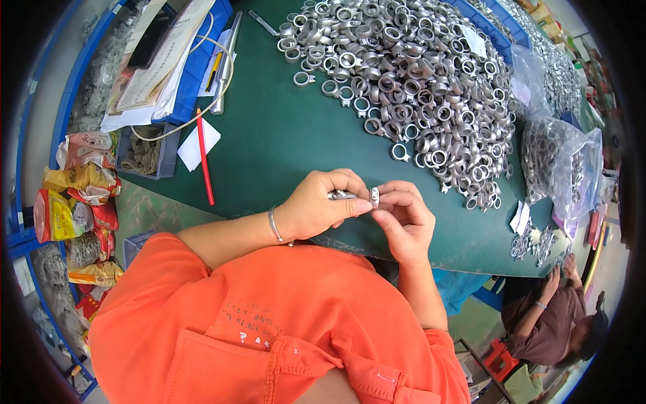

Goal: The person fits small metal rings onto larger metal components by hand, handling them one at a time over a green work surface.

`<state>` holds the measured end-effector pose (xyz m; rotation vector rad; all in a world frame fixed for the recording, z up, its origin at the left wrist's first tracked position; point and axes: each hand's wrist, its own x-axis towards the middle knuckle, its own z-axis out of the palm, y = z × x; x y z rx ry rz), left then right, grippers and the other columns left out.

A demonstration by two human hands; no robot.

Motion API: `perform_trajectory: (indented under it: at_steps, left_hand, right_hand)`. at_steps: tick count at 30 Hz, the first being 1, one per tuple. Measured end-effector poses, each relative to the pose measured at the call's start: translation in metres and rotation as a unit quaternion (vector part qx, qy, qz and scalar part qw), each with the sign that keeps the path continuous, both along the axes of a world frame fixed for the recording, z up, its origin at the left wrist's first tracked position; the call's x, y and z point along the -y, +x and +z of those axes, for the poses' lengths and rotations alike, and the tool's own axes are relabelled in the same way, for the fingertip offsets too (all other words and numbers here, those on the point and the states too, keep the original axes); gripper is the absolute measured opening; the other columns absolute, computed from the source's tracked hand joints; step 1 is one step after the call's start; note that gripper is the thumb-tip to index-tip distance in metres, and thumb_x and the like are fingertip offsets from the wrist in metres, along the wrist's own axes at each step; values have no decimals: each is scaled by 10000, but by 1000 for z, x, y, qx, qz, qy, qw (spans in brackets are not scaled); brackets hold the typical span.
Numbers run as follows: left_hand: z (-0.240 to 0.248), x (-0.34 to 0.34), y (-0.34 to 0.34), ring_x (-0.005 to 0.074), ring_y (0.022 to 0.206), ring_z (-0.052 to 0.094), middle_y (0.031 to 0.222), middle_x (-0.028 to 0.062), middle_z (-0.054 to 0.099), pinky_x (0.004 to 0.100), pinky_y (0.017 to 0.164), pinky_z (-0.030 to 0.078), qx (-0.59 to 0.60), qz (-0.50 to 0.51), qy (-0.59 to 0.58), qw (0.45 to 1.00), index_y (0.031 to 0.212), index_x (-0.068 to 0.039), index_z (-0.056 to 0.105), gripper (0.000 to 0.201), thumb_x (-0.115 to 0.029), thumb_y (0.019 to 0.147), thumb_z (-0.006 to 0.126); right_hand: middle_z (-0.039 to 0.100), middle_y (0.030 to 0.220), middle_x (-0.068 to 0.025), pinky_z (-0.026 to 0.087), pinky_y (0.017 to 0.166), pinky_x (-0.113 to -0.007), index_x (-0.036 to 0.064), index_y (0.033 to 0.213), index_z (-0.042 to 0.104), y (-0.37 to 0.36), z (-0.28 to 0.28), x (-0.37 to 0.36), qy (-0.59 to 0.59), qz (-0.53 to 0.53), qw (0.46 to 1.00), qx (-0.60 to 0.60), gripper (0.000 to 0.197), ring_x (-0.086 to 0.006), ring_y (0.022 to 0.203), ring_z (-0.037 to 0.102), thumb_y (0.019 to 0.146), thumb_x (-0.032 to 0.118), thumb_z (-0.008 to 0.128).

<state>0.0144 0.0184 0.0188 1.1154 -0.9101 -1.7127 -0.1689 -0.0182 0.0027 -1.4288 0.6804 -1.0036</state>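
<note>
My left hand [315, 200] is closed around a few silver metal rings [342, 195], which show between its fingers above the near edge of the green table [279, 151]. Pinched upright between the fingertips of both hands is one more metal ring [375, 196], its side with small openings showing. My right hand [409, 219] grips that ring with thumb and fingers from the right. Beyond my hands spreads a large heap of similar rings [424, 94], many with a small lug on the rim.
A red pencil [204, 158] and a white paper slip [198, 145] lie at left, near a blue tray [195, 74] with papers. Clear bags of rings [545, 158] stand at right. A co-worker [552, 316] in dark clothes handles small metal parts at the far right corner.
</note>
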Motion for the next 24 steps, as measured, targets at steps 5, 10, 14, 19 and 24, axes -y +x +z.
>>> perform_trajectory:
  at_steps: [5,10,14,19,24]
  left_hand:
    - [-1,1,-1,73,602,486,834,46,565,194,469,384,-36,0,76,996,895,5,616,115,-104,867,594]
    - [3,0,1,61,572,463,739,49,556,186,443,352,-63,-24,127,990,881,-7,610,142,-143,889,570]
    - [4,1,0,56,563,455,715,51,549,183,432,336,-83,-16,141,986,874,-9,610,167,-165,901,556]
    - [1,1,0,53,575,488,729,29,561,185,423,343,-102,-12,142,985,882,-7,630,166,-170,869,606]
    - [-1,2,-2,77,626,505,826,36,570,201,519,392,78,-6,-56,995,852,-2,633,48,-38,820,631]
  right_hand:
    - [531,1035,-133,517,742,-285,-50,1105,546,5,6,0,13,20,1000,-7,380,-183,886,578,740,-83,648]
    - [544,1036,-127,505,721,-266,-47,1121,553,2,-4,0,6,37,999,-19,404,-171,839,586,737,-40,677]
    - [575,953,-109,500,708,-261,-43,1087,577,1,-3,1,0,33,998,-48,391,-166,801,589,723,8,710]
    - [593,870,-91,494,693,-264,-40,1051,595,0,-5,2,-22,18,996,-85,389,-159,759,586,702,53,742]
    - [587,906,-93,488,707,-258,-38,1060,585,2,2,4,-71,6,992,-103,358,-153,774,580,734,37,710]
